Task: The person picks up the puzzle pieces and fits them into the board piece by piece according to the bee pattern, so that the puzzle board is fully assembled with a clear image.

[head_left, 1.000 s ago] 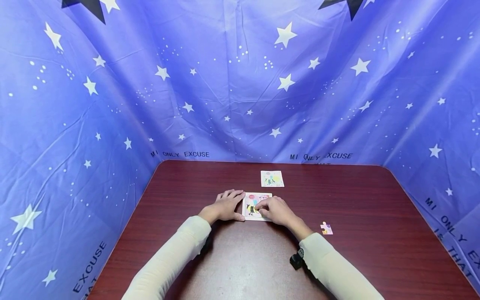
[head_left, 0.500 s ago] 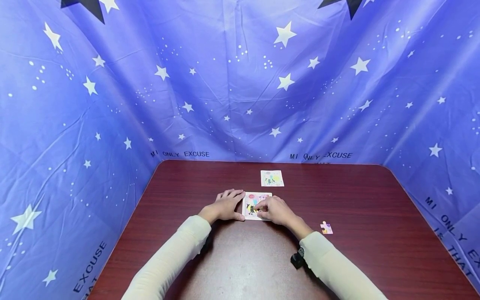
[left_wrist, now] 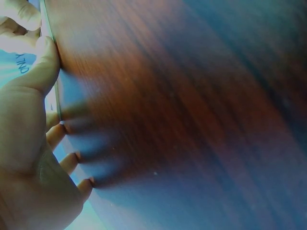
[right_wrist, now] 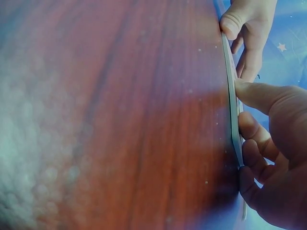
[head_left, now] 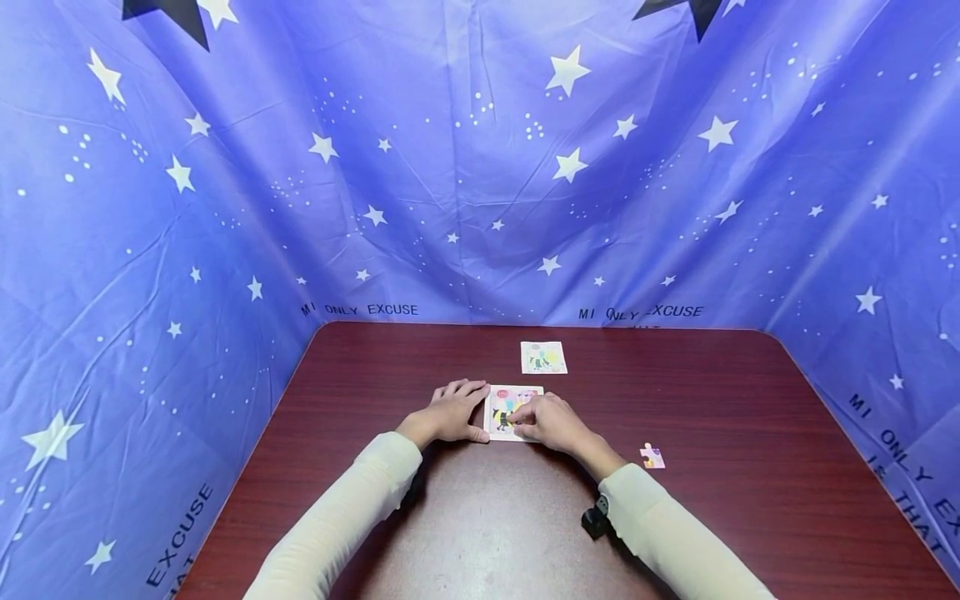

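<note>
1. A big blue cloth with white stars hangs behind and on both sides of the counter.
2. The counter is dark red-brown wood.
3. The left hand lies flat on the counter with its fingers straight. Its thumb touches the left edge of the puzzle board.
4. The right hand rests on the right part of the puzzle board. Its fingers are bent, and the thumb and first finger pinch at a spot on the picture. I cannot tell if a piece is between them.
5. The puzzle board lies flat in the middle of the counter, between the two hands.
6. A small picture card lies farther away, just behind the puzzle board.
7. One loose puzzle piece lies near the right arm, apart from the puzzle board.
</note>
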Motion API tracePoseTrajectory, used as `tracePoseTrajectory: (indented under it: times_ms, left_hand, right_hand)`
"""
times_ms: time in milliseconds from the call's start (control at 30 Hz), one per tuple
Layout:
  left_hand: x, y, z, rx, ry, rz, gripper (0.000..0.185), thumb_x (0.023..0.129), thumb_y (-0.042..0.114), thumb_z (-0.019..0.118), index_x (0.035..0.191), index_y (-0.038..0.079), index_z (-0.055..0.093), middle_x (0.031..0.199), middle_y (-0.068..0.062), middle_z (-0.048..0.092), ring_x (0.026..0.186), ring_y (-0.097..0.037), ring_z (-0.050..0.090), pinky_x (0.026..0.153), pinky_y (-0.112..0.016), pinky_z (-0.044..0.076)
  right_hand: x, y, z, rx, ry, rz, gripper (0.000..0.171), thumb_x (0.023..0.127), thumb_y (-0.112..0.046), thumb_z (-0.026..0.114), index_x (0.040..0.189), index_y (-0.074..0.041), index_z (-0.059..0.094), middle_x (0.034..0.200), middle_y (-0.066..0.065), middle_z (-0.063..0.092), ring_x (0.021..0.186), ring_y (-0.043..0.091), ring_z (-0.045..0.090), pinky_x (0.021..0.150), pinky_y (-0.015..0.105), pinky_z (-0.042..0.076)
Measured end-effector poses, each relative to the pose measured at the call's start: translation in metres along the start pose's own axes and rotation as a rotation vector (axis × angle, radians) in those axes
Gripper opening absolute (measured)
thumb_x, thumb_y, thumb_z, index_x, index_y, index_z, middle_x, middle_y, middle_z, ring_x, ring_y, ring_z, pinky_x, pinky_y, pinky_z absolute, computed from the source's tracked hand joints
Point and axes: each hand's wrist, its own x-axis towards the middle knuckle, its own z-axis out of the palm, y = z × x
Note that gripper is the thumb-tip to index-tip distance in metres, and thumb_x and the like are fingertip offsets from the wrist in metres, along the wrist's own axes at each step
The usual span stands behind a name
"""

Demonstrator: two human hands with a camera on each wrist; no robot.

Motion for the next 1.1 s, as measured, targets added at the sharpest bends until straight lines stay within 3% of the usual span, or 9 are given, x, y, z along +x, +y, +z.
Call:
tracePoseTrajectory:
  times_ms: [433,600,867,1100]
  left_hand:
    - [-0.001,0.001,0.002,0.006,0.0,-0.004,0.099,0.085,0.062,0.071,0.162,0.014,0.03,0.167,-0.004,0.03,0.154,-0.037,0.026,0.117,-0.06,0.029]
    - [-0.001,0.001,0.001,-0.001,0.012,0.007,0.1,0.084,0.061,0.073,0.161,0.013,0.031,0.167,-0.005,0.031,0.153,-0.038,0.027,0.116,-0.06,0.029]
    - [0.001,-0.002,0.002,-0.006,0.012,0.004,0.099,0.085,0.06,0.073,0.162,0.014,0.03,0.167,-0.004,0.03,0.154,-0.038,0.026,0.117,-0.059,0.028]
    - [0.0,0.0,0.001,0.006,0.002,-0.002,0.099,0.085,0.06,0.073,0.162,0.014,0.029,0.167,-0.004,0.03,0.154,-0.037,0.026,0.117,-0.059,0.028]
  right_hand:
    - [-0.002,0.004,-0.011,0.053,-0.025,-0.058,0.021,0.09,-0.02,0.076,0.11,-0.018,0.081,0.104,-0.005,0.079,0.081,0.007,0.064,0.078,0.031,0.051]
    - [-0.01,0.007,-0.021,0.063,-0.01,-0.014,0.022,0.09,-0.019,0.076,0.111,-0.015,0.079,0.084,-0.011,0.072,0.071,0.0,0.054,0.072,0.025,0.046]
    - [-0.026,0.019,-0.039,0.077,-0.004,0.014,0.023,0.091,-0.017,0.075,0.113,-0.012,0.077,0.07,-0.018,0.059,0.069,-0.002,0.052,0.074,0.025,0.046]
    - [-0.045,0.031,-0.053,0.082,-0.017,0.039,0.025,0.089,-0.016,0.076,0.114,-0.013,0.076,0.074,-0.017,0.059,0.073,-0.001,0.053,0.076,0.026,0.046]
